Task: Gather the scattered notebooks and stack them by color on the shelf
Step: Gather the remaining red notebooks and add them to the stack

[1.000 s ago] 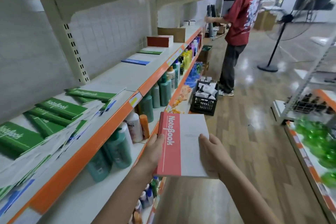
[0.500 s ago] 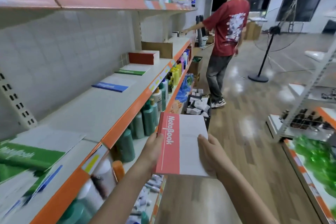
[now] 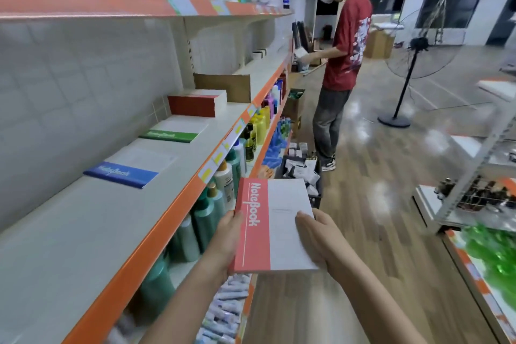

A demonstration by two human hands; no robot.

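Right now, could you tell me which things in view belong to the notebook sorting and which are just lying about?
Part of the job:
red notebook, held by left hand and right hand
blue notebook
green notebook
red notebook stack
shelf

Just lying about:
bottles below
black crate
cardboard box
standing fan
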